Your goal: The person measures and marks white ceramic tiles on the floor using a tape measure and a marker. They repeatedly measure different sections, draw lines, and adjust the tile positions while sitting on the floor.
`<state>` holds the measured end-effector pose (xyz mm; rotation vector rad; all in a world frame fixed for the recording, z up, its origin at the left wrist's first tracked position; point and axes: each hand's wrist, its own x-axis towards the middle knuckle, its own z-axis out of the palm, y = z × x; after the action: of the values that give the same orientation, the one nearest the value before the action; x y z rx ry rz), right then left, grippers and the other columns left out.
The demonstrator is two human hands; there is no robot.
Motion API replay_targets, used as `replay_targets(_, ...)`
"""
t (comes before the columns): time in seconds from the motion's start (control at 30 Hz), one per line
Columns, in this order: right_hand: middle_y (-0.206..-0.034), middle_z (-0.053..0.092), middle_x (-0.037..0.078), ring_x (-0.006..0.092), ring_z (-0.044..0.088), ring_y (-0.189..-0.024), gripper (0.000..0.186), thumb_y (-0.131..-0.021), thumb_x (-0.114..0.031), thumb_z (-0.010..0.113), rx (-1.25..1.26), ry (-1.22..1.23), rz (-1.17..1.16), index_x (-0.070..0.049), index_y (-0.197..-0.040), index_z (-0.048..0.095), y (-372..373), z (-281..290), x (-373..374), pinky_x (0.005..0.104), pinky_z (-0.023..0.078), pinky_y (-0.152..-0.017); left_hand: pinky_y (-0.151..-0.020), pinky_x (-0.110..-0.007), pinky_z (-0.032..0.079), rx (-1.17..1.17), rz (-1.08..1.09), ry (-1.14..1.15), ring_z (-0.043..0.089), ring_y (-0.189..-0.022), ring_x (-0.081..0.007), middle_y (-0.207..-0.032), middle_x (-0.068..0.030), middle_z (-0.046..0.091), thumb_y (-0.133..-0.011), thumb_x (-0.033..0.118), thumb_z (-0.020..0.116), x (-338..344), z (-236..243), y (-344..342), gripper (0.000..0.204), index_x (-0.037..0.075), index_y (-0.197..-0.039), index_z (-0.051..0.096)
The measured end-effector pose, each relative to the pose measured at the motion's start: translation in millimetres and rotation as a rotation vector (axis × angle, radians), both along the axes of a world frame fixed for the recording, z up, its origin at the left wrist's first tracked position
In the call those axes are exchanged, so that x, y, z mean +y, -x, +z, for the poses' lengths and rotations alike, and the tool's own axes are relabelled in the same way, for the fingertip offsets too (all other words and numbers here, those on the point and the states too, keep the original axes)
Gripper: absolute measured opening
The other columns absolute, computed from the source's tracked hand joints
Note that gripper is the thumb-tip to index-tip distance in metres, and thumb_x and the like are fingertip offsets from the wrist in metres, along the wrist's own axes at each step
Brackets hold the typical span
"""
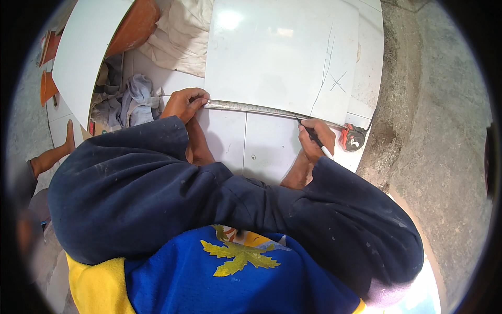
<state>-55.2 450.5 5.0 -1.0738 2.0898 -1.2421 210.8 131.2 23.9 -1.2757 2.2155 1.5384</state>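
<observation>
A white board (272,57) lies in front of me, with thin pencil-like lines and a cross at its right side. A tape measure blade (246,108) stretches along its near edge to a red and black case (353,138) at the right. My left hand (184,104) pinches the blade's left end at the board's corner. My right hand (319,137) grips a black pen (312,135) with a white end, its tip at the blade near the drawn lines.
White tiles (225,141) lie under the board. Cloths (172,36), orange pieces (130,23) and another white sheet (78,63) are at left. A co-worker's bare foot and leg (55,152) show at far left. A rough concrete floor (434,104) runs along the right.
</observation>
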Motion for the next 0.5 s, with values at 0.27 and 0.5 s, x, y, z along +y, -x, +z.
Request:
replay_targets(0.27, -0.099, 0.076, 0.016, 0.0262, 0.074, -0.086, 0.014, -0.092, -0.008, 0.076, 0.007, 0.003, 0.014, -0.002, -0.104, 0.071, -1.2, 1.9, -2.6, 0.0344, 0.057, -0.079, -0.075, -0.031, 0.058, -0.029, 0.007, -0.012, 0.067, -0.092, -0.0121, -0.102, -0.0037, 0.077, -0.102, 0.013, 0.071, -0.5, 1.6, -0.1, 0.018, 0.002, -0.114, 0.077)
replay_targets(0.5, -0.101, 0.076, 0.016, 0.0273, 0.075, -0.090, 0.014, -0.092, -0.009, 0.076, 0.088, -0.028, -0.071, -0.003, -0.104, 0.072, -14.9, -5.6, -3.6, 0.0351, 0.058, -0.082, -0.076, -0.031, 0.058, -0.023, -0.005, -0.008, 0.066, -0.093, -0.0119, -0.101, -0.0035, 0.076, -0.101, 0.014, 0.071, -0.5, -0.5, 0.2, 0.018, 0.002, -0.114, 0.077)
